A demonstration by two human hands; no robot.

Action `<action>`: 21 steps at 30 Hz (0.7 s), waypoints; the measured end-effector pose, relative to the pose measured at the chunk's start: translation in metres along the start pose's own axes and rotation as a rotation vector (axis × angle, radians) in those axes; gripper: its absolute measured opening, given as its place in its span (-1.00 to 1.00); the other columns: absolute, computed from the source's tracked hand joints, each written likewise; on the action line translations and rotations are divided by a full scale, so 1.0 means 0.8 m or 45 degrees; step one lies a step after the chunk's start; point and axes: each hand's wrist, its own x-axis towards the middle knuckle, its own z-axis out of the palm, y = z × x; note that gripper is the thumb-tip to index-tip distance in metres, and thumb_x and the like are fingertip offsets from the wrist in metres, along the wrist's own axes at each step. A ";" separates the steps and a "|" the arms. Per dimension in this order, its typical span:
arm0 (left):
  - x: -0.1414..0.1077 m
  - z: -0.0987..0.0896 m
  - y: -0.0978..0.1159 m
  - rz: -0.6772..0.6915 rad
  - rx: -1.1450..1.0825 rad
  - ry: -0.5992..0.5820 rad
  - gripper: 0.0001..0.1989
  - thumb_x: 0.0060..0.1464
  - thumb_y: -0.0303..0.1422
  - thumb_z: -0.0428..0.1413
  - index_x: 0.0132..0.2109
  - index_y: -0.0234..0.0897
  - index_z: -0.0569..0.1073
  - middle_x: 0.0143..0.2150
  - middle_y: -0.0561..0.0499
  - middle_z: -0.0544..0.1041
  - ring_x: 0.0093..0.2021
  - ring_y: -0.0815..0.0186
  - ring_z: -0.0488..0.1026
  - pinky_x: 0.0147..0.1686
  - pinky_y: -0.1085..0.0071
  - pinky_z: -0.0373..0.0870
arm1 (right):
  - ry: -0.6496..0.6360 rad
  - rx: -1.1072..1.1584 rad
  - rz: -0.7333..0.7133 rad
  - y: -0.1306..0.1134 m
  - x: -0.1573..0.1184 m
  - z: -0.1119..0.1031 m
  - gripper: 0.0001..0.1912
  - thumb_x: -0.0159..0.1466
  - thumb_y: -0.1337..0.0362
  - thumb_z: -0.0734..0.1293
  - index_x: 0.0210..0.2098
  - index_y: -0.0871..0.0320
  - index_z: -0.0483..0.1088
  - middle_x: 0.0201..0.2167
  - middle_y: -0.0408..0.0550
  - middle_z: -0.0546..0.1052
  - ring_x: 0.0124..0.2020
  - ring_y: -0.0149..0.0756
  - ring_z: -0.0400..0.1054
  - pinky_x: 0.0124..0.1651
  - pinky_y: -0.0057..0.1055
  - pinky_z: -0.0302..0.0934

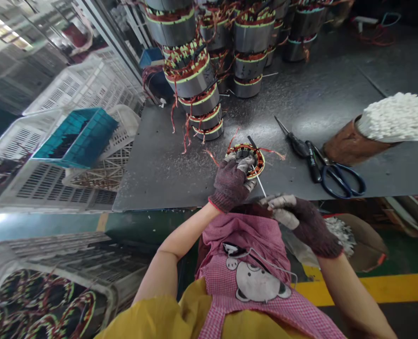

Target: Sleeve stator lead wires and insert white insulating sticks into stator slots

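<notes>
Both of my hands wear dark knitted gloves with pale, worn fingertips. My left hand [232, 181] grips a motor stator [260, 165] near the table's front edge, its fingers reaching into the ring. The stator has copper windings, yellow-green insulation and loose copper leads; a black sleeve sticks up at its back. A thin white strip [261, 185] runs from the stator's front towards me. At the strip's lower end, just past the table edge, my right hand [301, 219] pinches with thumb and fingers. The exact contact at the fingertips is small in view.
Stacked stators [202, 89] stand behind the work. To the right lie a screwdriver [297, 145], a black-handled tool [313, 162], blue-handled scissors [343, 181] and a brown container of white strips [353, 143]. Crates and a teal bin [75, 136] are at left; a basket of stators is lower left.
</notes>
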 end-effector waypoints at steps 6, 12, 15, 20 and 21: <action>-0.001 0.007 0.016 -0.234 -0.117 0.212 -0.55 0.25 -0.25 0.34 0.24 -0.22 0.58 0.21 -0.19 0.71 0.32 -0.03 0.59 0.39 -0.06 0.53 | 0.202 -0.116 0.035 0.023 0.054 0.016 -0.77 0.38 0.02 0.54 -0.17 0.02 0.75 -0.29 -0.05 0.76 -0.32 -0.15 0.64 -0.18 -0.24 0.58; 0.009 0.011 0.020 -0.181 -0.196 0.241 -0.93 0.25 -0.33 0.33 -0.13 -0.17 0.67 -0.13 -0.05 0.78 -0.02 0.10 0.73 0.37 -0.10 0.52 | 0.330 -0.219 -0.018 0.027 0.061 0.009 -0.78 0.34 0.01 0.55 -0.20 0.00 0.73 -0.22 -0.04 0.76 -0.20 -0.11 0.64 -0.05 -0.16 0.55; 0.010 0.010 0.019 -0.178 -0.166 0.160 -0.99 0.23 -0.36 0.33 -0.22 -0.15 0.66 -0.14 -0.04 0.78 -0.01 0.11 0.73 0.42 -0.12 0.47 | 0.270 -0.203 -0.046 0.022 0.065 0.009 -0.79 0.33 0.02 0.56 -0.28 0.00 0.71 -0.23 -0.04 0.75 -0.18 -0.11 0.62 -0.08 -0.20 0.51; 0.010 0.009 0.018 -0.114 -0.217 0.202 -0.98 0.23 -0.39 0.33 -0.22 -0.16 0.67 -0.12 -0.04 0.79 0.01 0.11 0.74 0.45 -0.13 0.43 | 0.266 -0.195 -0.079 0.016 0.070 0.012 -0.75 0.33 0.00 0.54 -0.33 0.02 0.68 -0.26 -0.03 0.73 -0.20 -0.12 0.59 -0.11 -0.22 0.46; 0.010 0.009 0.017 -0.112 -0.218 0.206 -0.97 0.24 -0.38 0.33 -0.22 -0.16 0.67 -0.13 -0.04 0.79 0.00 0.12 0.74 0.43 -0.11 0.45 | 0.285 -0.246 -0.039 0.017 0.071 0.013 -0.73 0.32 -0.02 0.53 -0.34 0.03 0.68 -0.29 -0.03 0.73 -0.22 -0.12 0.58 -0.12 -0.22 0.44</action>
